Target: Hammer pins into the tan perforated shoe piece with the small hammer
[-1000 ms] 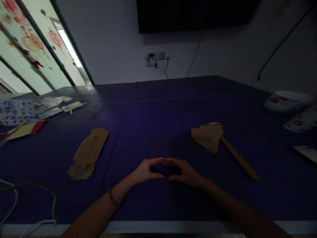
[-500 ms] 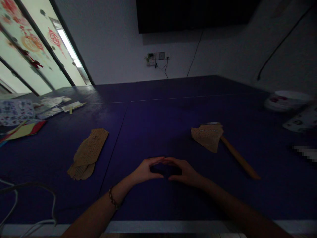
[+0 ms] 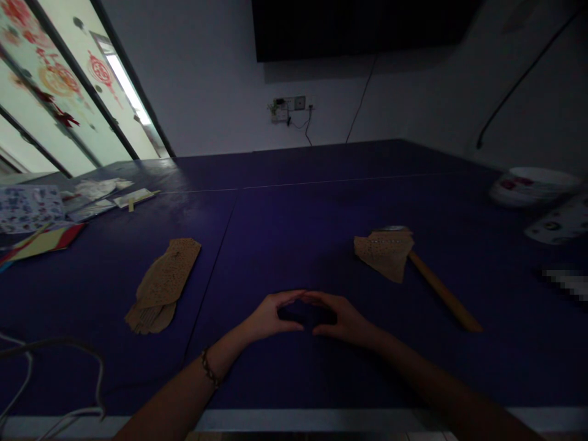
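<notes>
My left hand (image 3: 271, 317) rests on the dark blue table (image 3: 294, 233) near its front edge, fingers curved and thumb apart. Opposite it, my right hand (image 3: 344, 321) mirrors the same pose. The fingertips of both hands meet, while a small gap parts the thumbs; nothing is held. To the left lie flat brown pieces (image 3: 168, 278) dotted with small holes, overlapping in a stack. On the right lies a tool with a wooden handle (image 3: 445, 294). Another brown piece (image 3: 388, 252) with holes is at its head, where a little shiny metal shows.
White cables (image 3: 98, 380) loop at the front left. Coloured sheets (image 3: 50, 239), a patterned bag or box (image 3: 30, 208) and papers (image 3: 98, 190) occupy the far left. A bowl (image 3: 533, 187) and a pale printed object (image 3: 560, 220) stand at the right.
</notes>
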Demonstrator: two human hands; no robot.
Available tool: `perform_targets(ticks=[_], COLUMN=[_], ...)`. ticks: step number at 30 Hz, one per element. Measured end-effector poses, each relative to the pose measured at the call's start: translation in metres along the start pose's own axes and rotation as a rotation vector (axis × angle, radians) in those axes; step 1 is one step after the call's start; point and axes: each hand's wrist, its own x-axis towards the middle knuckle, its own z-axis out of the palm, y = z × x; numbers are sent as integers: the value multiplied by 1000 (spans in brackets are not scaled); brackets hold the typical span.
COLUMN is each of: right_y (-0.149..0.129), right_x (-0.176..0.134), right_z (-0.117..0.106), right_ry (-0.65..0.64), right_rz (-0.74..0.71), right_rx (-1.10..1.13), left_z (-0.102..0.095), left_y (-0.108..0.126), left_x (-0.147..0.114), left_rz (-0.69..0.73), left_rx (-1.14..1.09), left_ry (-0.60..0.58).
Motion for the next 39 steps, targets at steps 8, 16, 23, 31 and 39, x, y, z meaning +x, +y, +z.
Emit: perform_targets(ticks=[8,16,23,31,39], right_y=[3,9,7,8,6], right_x=[-1,-1,0,-2,-1], right_z=[1,0,-1,0,0], right_ry=[17,18,20,26,12], right_rz=[10,-3,-3,-36,-53], right_rx=[-40,-45,-52,-154,-177], left_z=[0,0,1,0,-1], left_y=[0,1,2,2,3], left_x=[0,0,0,-1,3], left_rz=[-3,5,-5,4,24], left_rx=[3,17,14,40,100], left_ry=[4,-10,5,-1,-24])
